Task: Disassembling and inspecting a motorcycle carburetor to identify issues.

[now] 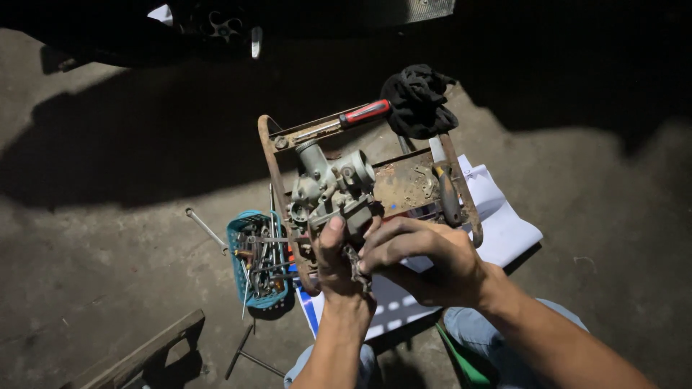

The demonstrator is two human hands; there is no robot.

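Grimy grey metal carburetor [333, 186] in both hands

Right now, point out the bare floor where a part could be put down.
Bare concrete lies left of the blue basket, past the loose wrench, and right of the white sheet. It is crowded at the rusty tray, the tool-filled basket, and under both hands holding the carburetor.

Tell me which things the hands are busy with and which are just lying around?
Busy with:
- grey metal carburetor
- left hand, gripping its underside
- right hand, fingers on its lower side

Lying around:
- red-handled screwdriver on the rusty tray
- black rag
- blue basket of tools
- wrench on the floor
- white paper
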